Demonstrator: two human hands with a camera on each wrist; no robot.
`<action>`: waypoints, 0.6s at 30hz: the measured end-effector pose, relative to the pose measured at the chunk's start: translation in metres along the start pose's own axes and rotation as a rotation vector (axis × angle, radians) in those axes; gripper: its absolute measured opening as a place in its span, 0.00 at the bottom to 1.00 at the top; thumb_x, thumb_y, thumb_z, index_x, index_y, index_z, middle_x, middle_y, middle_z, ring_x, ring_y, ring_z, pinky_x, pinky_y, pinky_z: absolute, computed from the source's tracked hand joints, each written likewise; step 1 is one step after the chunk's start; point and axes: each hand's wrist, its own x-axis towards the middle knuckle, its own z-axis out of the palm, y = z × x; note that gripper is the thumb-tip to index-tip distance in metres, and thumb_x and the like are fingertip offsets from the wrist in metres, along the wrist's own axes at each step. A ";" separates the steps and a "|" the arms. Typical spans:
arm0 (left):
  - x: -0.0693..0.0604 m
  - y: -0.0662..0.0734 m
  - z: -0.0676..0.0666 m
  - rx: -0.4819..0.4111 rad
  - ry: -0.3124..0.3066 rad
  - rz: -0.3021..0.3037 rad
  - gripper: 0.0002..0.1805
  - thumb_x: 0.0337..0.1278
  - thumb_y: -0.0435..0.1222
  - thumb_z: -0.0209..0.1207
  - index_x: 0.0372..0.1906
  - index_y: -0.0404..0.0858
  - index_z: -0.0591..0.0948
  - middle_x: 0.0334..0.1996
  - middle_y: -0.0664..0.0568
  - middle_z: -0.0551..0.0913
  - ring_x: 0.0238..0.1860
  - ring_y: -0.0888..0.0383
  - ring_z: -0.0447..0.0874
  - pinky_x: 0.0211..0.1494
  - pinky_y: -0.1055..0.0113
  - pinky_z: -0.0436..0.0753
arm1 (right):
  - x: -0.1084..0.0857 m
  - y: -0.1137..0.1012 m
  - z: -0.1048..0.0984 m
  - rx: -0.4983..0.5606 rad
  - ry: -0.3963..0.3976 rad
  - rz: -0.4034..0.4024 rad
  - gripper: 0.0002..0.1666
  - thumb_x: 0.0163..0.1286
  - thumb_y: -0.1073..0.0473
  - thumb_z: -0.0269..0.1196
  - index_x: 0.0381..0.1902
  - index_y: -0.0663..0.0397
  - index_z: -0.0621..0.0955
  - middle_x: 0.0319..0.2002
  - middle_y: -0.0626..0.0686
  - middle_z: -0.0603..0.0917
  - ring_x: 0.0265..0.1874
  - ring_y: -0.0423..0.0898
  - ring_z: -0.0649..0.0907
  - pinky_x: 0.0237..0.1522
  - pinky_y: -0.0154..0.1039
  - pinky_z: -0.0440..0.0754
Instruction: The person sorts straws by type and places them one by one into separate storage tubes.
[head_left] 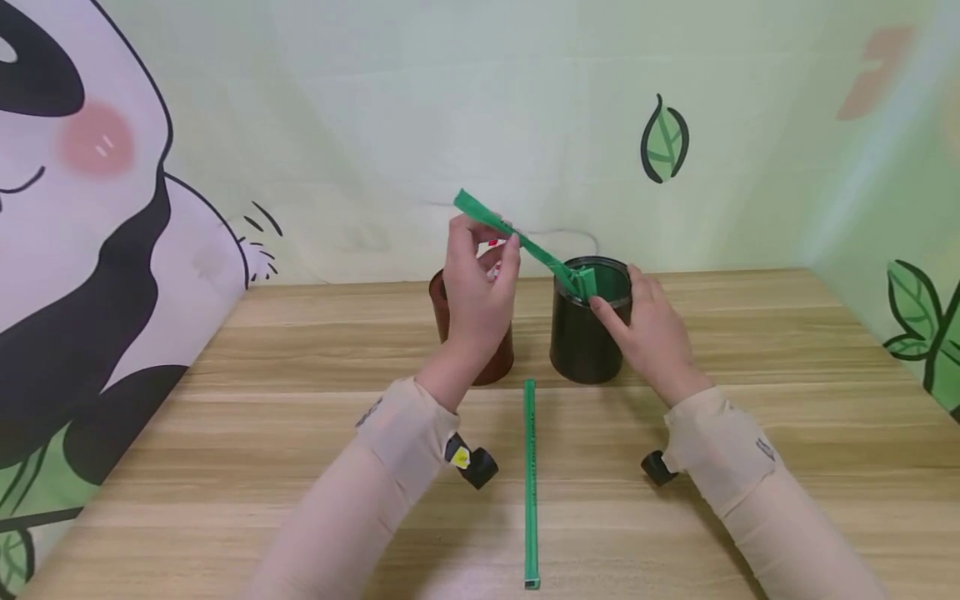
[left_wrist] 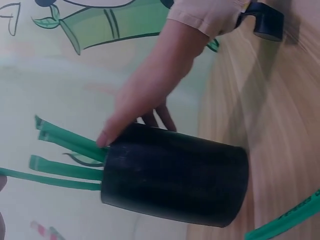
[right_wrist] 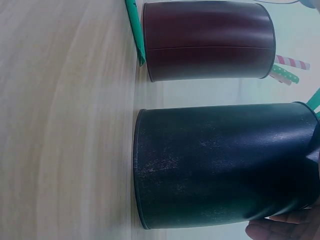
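My left hand [head_left: 480, 287] pinches a slim green printed packet [head_left: 536, 252] between thumb and fingers. That packet slants down from the fingers to the mouth of a black cylindrical holder [head_left: 587, 342], which stands upright. Several green packets [left_wrist: 70, 170] stick out of the same holder in the left wrist view. My right hand [head_left: 654, 329] grips the holder's right side near the rim, thumb at the front. Partly behind my left hand stands a brown holder [head_left: 495, 364], with striped and dotted paper straws [right_wrist: 292, 63] showing at its mouth. Another green packet [head_left: 531, 483] lies on the table.
Both holders stand on a wood-grain table [head_left: 750, 350], near the back wall. A printed backdrop [head_left: 360, 142] with a panda and leaves rises behind it. Black wrist-worn cameras [head_left: 480, 468] hang beneath the forearms.
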 end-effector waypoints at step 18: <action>-0.017 -0.022 0.023 0.116 -0.166 -0.027 0.12 0.62 0.27 0.56 0.48 0.27 0.70 0.43 0.38 0.75 0.45 0.49 0.80 0.50 0.70 0.84 | 0.001 0.001 0.002 -0.001 0.009 -0.009 0.53 0.70 0.29 0.43 0.73 0.69 0.51 0.69 0.70 0.61 0.65 0.67 0.68 0.64 0.63 0.68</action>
